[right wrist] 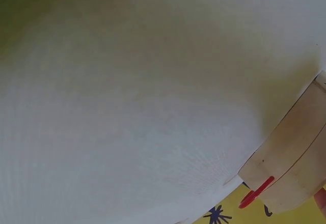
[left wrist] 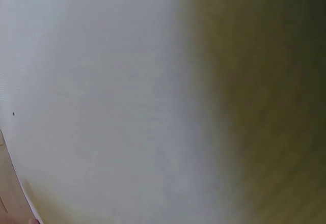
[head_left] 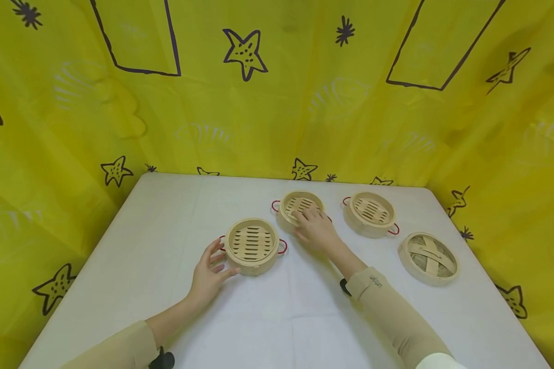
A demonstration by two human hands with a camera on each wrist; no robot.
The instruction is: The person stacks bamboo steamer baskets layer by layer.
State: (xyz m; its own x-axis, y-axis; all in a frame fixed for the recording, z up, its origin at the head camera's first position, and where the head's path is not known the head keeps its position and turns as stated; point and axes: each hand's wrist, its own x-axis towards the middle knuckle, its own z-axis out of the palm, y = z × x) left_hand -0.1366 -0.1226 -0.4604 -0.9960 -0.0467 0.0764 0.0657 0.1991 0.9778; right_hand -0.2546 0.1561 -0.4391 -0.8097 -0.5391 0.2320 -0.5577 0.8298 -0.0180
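Observation:
A round bamboo steamer basket (head_left: 252, 241) with a slatted bottom and red side handles sits near the middle of the table. My left hand (head_left: 209, 274) is at its left side, fingers spread by the left handle and thumb near the front wall. Farther back stands a second bamboo steamer basket (head_left: 292, 204), also with red handles. My right hand (head_left: 316, 229) grips its near right rim, fingers reaching over into it and covering part of the slats. In the right wrist view, a basket's wall (right wrist: 293, 158) and red handle (right wrist: 257, 192) show at the lower right.
To the right stands a third slatted steamer basket (head_left: 370, 211) with red handles. A woven bamboo steamer lid (head_left: 430, 258) lies beyond it near the table's right side. A white cloth covers the table (head_left: 277, 328), and a yellow patterned curtain (head_left: 277, 118) surrounds its back and sides.

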